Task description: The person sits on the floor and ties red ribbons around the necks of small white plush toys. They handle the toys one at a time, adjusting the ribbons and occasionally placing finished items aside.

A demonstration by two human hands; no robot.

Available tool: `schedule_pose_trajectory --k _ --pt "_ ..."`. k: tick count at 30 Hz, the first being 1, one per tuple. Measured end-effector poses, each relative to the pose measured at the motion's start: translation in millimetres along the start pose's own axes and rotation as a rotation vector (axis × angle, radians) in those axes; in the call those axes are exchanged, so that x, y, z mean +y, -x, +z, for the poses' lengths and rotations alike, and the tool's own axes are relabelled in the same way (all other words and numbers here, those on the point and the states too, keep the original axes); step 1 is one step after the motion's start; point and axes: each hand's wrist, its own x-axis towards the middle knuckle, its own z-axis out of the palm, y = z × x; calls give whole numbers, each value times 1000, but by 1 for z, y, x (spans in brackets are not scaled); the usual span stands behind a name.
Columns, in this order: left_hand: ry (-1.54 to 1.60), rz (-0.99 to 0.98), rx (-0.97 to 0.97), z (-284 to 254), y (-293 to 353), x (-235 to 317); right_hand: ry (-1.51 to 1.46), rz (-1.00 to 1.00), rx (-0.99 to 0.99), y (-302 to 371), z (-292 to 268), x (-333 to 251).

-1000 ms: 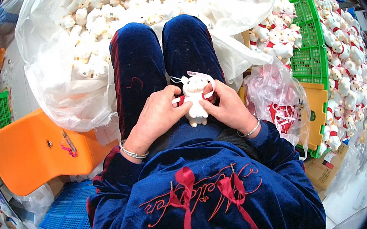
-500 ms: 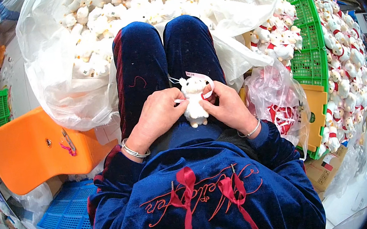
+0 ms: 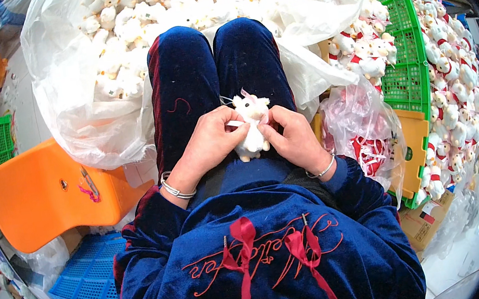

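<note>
A small white plush animal (image 3: 251, 109) stands upright between my hands above my lap, facing up and turned a little to the right. White ribbon (image 3: 237, 123) runs across its neck. My left hand (image 3: 212, 138) pinches the ribbon between thumb and forefinger at the toy's left side. On the other side, my right hand (image 3: 298, 139) is closed at the neck, thumb and forefinger on the ribbon and against the plush. The fingertips hide part of the ribbon there. A pinkish tag or strip shows at the top of the toy's head.
Beyond my knees lies a clear plastic sack (image 3: 76, 112) full of white plush toys. At right are a green crate (image 3: 398, 33), heaped toys with red neckbands (image 3: 447, 87) and a plastic bag (image 3: 358, 113) of red-and-white pieces. An orange stool (image 3: 51, 196) at left holds small snips (image 3: 91, 183).
The plush toy has tilted and turned its head to the right. My left hand has shifted slightly up and right, and the ribbon loop at my right hand no longer shows.
</note>
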Motion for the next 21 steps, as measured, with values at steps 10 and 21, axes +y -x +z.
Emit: schedule_pose_trajectory --k 10,21 --pt "-327 268 178 0 5 1 22 -52 83 -10 4 -2" --pt "-358 300 357 15 3 -1 -64 54 128 -11 5 -1"
